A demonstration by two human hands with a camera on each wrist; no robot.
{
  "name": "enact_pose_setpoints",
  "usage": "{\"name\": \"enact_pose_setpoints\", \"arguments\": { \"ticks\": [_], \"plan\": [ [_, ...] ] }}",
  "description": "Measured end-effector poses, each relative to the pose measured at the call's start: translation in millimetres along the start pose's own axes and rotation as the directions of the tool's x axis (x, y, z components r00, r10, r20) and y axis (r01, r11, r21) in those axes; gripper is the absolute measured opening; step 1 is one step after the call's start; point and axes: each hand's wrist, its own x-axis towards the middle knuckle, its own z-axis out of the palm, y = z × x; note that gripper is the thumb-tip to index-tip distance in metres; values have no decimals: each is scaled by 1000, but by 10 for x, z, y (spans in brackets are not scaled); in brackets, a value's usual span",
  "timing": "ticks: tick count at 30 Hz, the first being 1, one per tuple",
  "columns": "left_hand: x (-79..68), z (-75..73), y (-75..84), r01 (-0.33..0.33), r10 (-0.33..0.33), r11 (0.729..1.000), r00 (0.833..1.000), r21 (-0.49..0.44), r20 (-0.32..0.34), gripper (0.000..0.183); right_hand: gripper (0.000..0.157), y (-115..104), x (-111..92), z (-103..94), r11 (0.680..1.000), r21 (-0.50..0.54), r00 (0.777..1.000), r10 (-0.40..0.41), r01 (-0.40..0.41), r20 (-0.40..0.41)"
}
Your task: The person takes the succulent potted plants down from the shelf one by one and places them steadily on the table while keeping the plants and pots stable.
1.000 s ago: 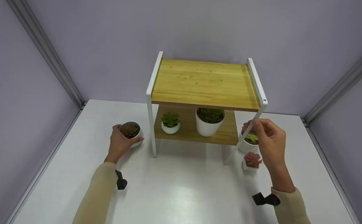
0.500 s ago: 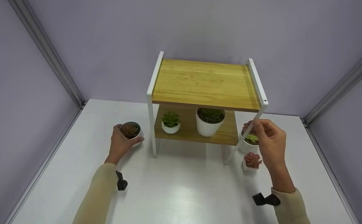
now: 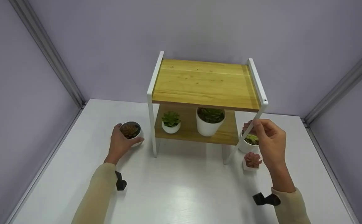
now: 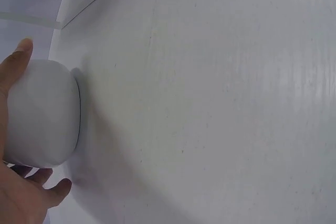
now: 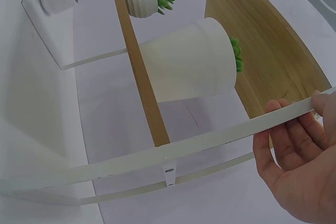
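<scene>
My left hand (image 3: 120, 143) grips a round white pot with a reddish-brown succulent (image 3: 130, 130), left of the shelf. In the left wrist view the thumb lies over one side of this pot (image 4: 44, 114) and the fingers curl at the other, close to the table. My right hand (image 3: 273, 141) pinches the right front leg (image 3: 234, 150) of a two-tier wooden shelf (image 3: 206, 82) with white side frames. The right wrist view shows thumb and fingertips on either side of that white bar (image 5: 220, 136).
On the lower board stand a small green succulent (image 3: 171, 119) and a larger white pot (image 3: 209, 127). Right of the shelf are a pot with a yellow-green plant (image 3: 248, 145), partly behind the right hand, and a pink succulent (image 3: 252, 160). Pale walls (image 3: 199, 28) enclose the white table (image 3: 181, 183).
</scene>
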Motion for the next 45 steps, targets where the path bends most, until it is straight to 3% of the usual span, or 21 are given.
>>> {"name": "enact_pose_setpoints", "arguments": {
  "ticks": [13, 31, 45],
  "plan": [
    [-50, -98, 14, 19, -19, 999, 999, 27, 27, 131, 28, 21, 16, -5, 1000, -10, 1000, 10, -10, -3],
    [-147, -158, 38, -56, 56, 998, 997, 5, -51, 130, 29, -1, -7, 11, 999, -35, 999, 29, -30, -19],
    [-316, -234, 139, -76, 83, 996, 987, 57, -137, 122, 30, -2, -2, 21, 998, -51, 999, 38, -39, -28]
  ]
}}
